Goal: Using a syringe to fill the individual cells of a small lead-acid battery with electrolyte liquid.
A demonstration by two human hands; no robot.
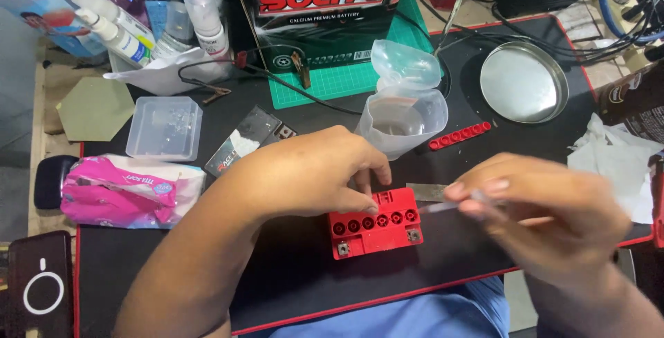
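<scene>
Red battery [375, 231] — a small block with a row of six open round cell holes along its top and a metal terminal at each front corner — sits on the black desk mat [277, 283] directly in front of us, near the mat's front edge. We see our left hand [315, 172] curled over the battery's back left corner, thumb and fingertips pressing on its top to steady it. Our right hand [546, 207] is blurred with motion just to the right; its thumb and forefinger are pinched narrowly around a thin, pale syringe-like tool [443, 206] whose tip points toward the right end of the hole row. What the tool is exactly we cannot tell.

Behind the battery lie a flat grey strip [427, 191], a red strip of six joined caps [460, 135], and a clear plastic container with its lid flipped open [401, 120]. A round metal dish [523, 82] sits further back on the right, crumpled white tissue [609, 151] at the right edge, a pink tissue pack [131, 191] and a small clear box [164, 128] to the left.

We judge the step in hand to be working at the open cells — the next move would call for a steady tip lined up over one hole while the left hand keeps the battery from shifting
</scene>
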